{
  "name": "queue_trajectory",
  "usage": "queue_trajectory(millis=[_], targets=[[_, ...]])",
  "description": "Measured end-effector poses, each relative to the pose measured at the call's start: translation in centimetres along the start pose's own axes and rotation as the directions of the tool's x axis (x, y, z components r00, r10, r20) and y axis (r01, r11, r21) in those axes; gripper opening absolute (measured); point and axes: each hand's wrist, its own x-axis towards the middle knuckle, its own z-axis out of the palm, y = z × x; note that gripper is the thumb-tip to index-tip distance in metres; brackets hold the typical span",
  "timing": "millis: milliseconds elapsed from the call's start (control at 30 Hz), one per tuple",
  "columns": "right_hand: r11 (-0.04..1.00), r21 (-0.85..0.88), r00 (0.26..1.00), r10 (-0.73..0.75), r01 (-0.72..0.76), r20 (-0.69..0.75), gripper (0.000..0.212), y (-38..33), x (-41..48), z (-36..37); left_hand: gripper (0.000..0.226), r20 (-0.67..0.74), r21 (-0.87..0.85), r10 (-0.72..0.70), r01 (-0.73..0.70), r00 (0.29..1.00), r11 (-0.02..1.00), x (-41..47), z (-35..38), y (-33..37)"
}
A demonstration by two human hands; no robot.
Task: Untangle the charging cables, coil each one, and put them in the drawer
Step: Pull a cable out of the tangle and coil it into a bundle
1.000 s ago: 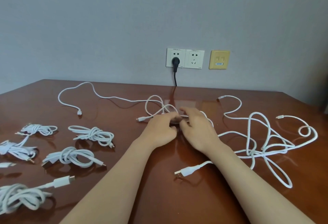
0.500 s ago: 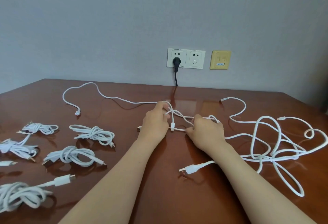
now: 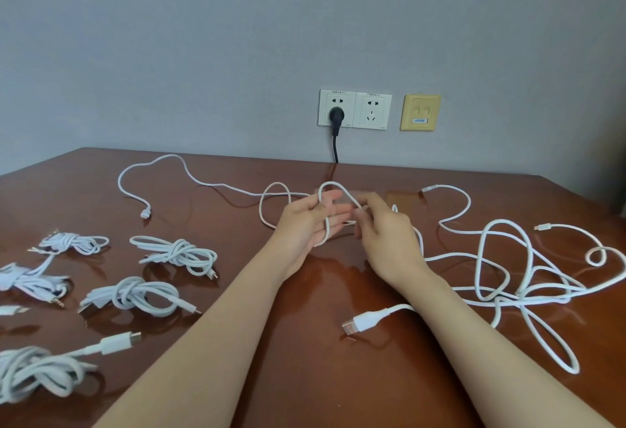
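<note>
Coiled cables [image 3: 176, 253] lie lower left on the desk [image 3: 305, 343], out of the way. At centre the left hand [image 3: 305, 227], grip spread flat, acts as a former for the cable [image 3: 327, 229] looped over it. The right hand [image 3: 386, 241], grip pinching that cable, seems to guide slack from the tangle [image 3: 528, 293] at right.

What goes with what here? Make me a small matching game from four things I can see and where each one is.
Things: 1 black plug; 2 yellow wall plate; 3 USB plug; 4 loose cable.
Places: A on the table by the right forearm; B looped round the left hand; C in the left socket; D right of the empty socket.
Pairs: 1-C, 2-D, 3-A, 4-B.
</note>
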Motion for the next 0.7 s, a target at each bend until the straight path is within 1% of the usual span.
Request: queue_trajectory(millis=[67, 167, 233, 267, 333, 433, 500, 600, 700], targets=[[0.999, 0.033, 1.000, -0.025, 0.025, 0.004, 0.023, -0.1, 0.0, 0.0, 0.030, 0.021, -0.082, -0.019, 0.020, 1.000, 0.996, 0.1, -0.3, 0.3], [0.992, 0.121, 0.999, -0.037, 0.037, -0.007, 0.028, -0.6, 0.0, -0.1, 0.030, 0.105, -0.288, -0.052, 0.080, 0.993, 0.954, 0.0, -0.3, 1.0], [0.984, 0.181, 1.000, -0.005, 0.005, 0.001, 0.030, -0.7, 0.1, -0.2, 0.032, 0.155, -0.330, -0.056, 0.105, 0.986, 0.938, 0.0, -0.2, 1.3], [0.981, 0.193, 1.000, 0.009, -0.012, 0.016, 0.030, -0.6, 0.1, -0.3, 0.033, 0.172, -0.316, -0.060, 0.113, 0.983, 0.942, -0.1, -0.2, 1.2], [0.986, 0.167, 0.997, 0.004, -0.017, 0.074, 0.028, -0.2, 0.2, -0.4, 0.034, 0.185, -0.227, -0.089, 0.131, 0.979, 0.965, -0.1, -0.2, 1.1], [0.997, 0.071, 0.981, -0.034, 0.021, 0.193, 0.024, 0.2, 0.0, -0.2, 0.032, 0.155, -0.127, -0.158, 0.178, 0.975, 0.976, -0.1, -0.1, 0.6], [0.997, 0.058, 0.970, -0.054, 0.041, 0.238, 0.022, 0.2, -0.1, 0.1, 0.033, 0.133, -0.085, -0.191, 0.203, 0.973, 0.975, 0.0, -0.1, 0.2], [0.994, 0.108, 0.970, -0.058, 0.033, 0.235, 0.023, 0.0, -0.2, 0.2, 0.032, 0.143, 0.011, -0.205, 0.205, 0.968, 0.979, -0.2, 0.4, -0.1], [0.989, 0.149, 0.979, -0.025, -0.005, 0.201, 0.021, -0.1, -0.2, 0.2, 0.034, 0.138, 0.043, -0.172, 0.167, 0.975, 0.985, -0.2, 0.8, -0.3]])
